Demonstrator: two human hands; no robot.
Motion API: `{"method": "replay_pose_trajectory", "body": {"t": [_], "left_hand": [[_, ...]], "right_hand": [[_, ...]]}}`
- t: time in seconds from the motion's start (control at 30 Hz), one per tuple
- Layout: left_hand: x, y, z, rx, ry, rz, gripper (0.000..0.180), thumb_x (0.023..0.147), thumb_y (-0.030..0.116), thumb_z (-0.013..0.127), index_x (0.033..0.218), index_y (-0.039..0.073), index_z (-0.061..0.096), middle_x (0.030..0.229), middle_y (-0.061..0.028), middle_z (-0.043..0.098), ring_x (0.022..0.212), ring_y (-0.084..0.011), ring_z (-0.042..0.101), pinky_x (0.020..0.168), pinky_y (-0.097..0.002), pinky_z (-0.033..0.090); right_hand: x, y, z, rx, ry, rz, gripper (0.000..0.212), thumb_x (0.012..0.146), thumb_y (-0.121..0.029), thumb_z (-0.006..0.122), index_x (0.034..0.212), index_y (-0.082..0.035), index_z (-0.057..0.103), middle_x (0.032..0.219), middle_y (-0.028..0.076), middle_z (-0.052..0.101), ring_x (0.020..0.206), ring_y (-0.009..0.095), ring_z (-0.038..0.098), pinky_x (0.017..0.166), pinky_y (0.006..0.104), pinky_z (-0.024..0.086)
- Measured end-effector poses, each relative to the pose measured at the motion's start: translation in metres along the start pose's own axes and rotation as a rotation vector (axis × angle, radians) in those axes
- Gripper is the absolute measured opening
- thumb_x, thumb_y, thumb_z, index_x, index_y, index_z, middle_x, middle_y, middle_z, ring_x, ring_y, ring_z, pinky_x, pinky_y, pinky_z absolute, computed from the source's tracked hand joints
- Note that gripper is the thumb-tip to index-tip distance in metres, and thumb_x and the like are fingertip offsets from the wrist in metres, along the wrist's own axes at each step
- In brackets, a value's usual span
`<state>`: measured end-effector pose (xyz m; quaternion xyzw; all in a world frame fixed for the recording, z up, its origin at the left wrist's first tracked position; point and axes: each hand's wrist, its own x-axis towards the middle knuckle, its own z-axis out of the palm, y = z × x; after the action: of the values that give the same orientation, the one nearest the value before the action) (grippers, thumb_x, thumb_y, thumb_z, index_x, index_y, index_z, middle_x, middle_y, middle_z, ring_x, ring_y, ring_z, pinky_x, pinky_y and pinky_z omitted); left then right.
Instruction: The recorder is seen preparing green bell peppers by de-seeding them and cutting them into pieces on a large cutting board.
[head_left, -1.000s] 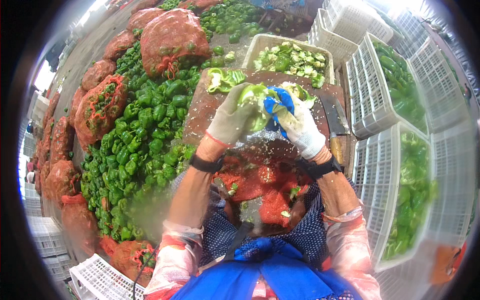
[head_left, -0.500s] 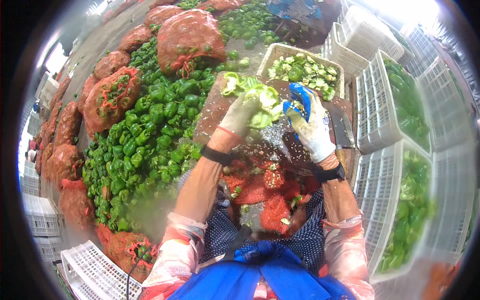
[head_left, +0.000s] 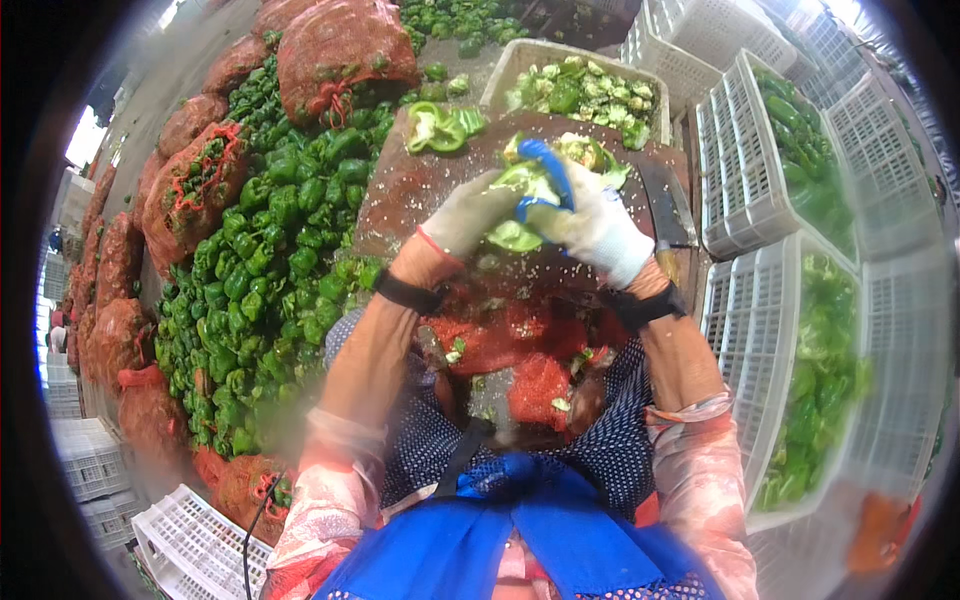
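Observation:
My left hand (head_left: pixel 472 215), in a whitish glove, is closed on one side of a cut green pepper (head_left: pixel 515 236) whose pale inside shows. My right hand (head_left: pixel 598 225), its white glove blue at the fingers, meets it there with thumb and fingers curled on the same pepper. Both hands are just above a seed-strewn brown cutting board (head_left: pixel 395 190). Opened pepper pieces (head_left: pixel 438 128) lie at the board's far left. Beyond my right fingers are pale pepper bits (head_left: pixel 585 150). A wide-bladed knife (head_left: pixel 660 205) rests at the board's right edge.
A pale tray (head_left: pixel 495 95) of pepper cores stands behind the board. At left lies a heap of green peppers (head_left: pixel 290 220) beside red mesh sacks (head_left: pixel 345 55). White crates (head_left: pixel 735 165) holding peppers line the right. Red netting (head_left: pixel 540 385) lies between my knees.
My right hand has come left against my left hand, and both now work on one pepper. Opened pepper pieces lie apart from my hands at the far left. The view has shifted slightly.

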<state>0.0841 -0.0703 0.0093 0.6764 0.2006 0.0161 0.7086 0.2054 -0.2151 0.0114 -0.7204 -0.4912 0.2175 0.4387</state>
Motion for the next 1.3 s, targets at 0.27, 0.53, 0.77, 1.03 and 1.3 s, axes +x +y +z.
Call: {"method": "replay_pose_trajectory", "body": {"t": [0.27,0.53,0.77,1.03,1.3], "left_hand": [[-0.012,-0.008,-0.016,-0.003,-0.089,0.057,0.044,0.093,0.01,0.058,0.134,0.001,0.046,0.108,-0.0059,0.062,0.091,-0.0085,0.058,0.077,-0.0216,0.05],[-0.028,0.001,-0.02,0.002,-0.094,0.127,0.049,0.088,0.01,0.058,0.135,0.007,0.048,0.098,-0.0012,0.065,0.079,-0.0047,0.058,0.069,-0.0222,0.05],[-0.025,-0.005,-0.05,0.013,0.24,0.211,0.045,0.085,0.002,0.06,0.129,0.007,0.051,0.092,-0.0059,0.064,0.072,-0.0092,0.058,0.061,-0.0234,0.049],[-0.015,-0.004,-0.027,0.267,0.162,0.368,0.061,0.079,-0.006,0.056,0.136,0.006,0.039,0.116,-0.011,0.057,0.091,-0.0164,0.061,0.074,-0.0286,0.054],[0.004,0.012,0.002,-0.087,0.008,0.24,0.067,0.084,-0.005,0.052,0.145,0.006,0.028,0.144,-0.016,0.038,0.124,-0.0267,0.047,0.095,-0.0361,0.05]], "right_hand": [[-0.007,-0.024,0.011,0.683,-0.001,0.104,0.053,0.08,-0.016,0.071,0.129,-0.006,0.053,0.104,0.005,0.063,0.091,0.013,0.06,0.082,0.0249,0.05],[-0.02,-0.029,0.025,1.039,0.013,0.08,0.057,0.09,-0.026,0.058,0.137,0.001,0.04,0.109,0.004,0.06,0.084,0.008,0.059,0.062,0.0207,0.051],[-0.001,0.013,-0.014,0.472,0.173,0.071,0.056,0.086,-0.029,0.067,0.132,-0.004,0.048,0.104,0.006,0.061,0.088,0.015,0.059,0.078,0.0291,0.051],[0.008,0.003,0.03,0.409,-0.004,0.194,0.034,0.091,-0.01,0.059,0.123,-0.001,0.053,0.1,0.002,0.061,0.085,0.01,0.057,0.078,0.0271,0.049],[-0.01,0.034,-0.006,-0.541,0.672,-0.584,0.027,0.091,-0.016,0.057,0.115,-0.004,0.06,0.1,0.007,0.069,0.093,0.024,0.066,0.086,0.0348,0.054]]}}
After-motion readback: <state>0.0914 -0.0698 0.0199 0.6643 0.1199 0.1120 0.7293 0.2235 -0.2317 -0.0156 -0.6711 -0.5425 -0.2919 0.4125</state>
